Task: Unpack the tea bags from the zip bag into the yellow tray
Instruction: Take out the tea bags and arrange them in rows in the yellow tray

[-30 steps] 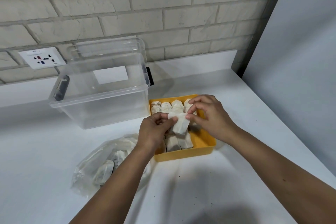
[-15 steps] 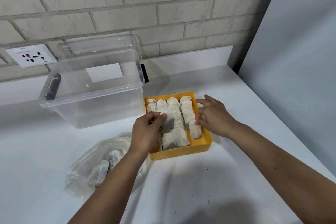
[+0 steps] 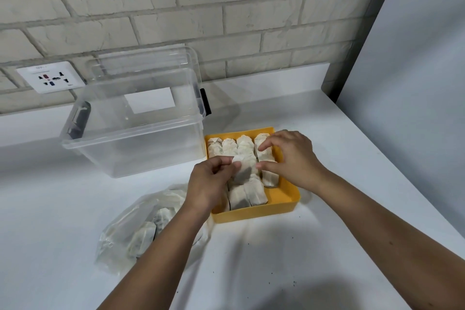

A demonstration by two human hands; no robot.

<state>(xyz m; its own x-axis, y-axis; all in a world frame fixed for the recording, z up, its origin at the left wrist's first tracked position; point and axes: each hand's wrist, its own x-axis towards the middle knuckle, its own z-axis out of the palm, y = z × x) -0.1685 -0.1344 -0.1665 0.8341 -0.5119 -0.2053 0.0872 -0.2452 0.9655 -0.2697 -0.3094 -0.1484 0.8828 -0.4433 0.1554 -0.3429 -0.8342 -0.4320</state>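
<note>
Over yellow tray [image 3: 254, 213], pale translucent tea bag [image 3: 245, 168]

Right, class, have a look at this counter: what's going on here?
A person is unpacking tea bags. The left hand pinches one tea bag above the yellow tray, which already holds several rows. The right hand touches the tray's right-hand row with its fingertips. The zip bag, with more bags inside, lies on the counter left of the tray.

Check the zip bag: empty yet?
Not empty: tea bags show through the clear zip bag beside the tray.
</note>
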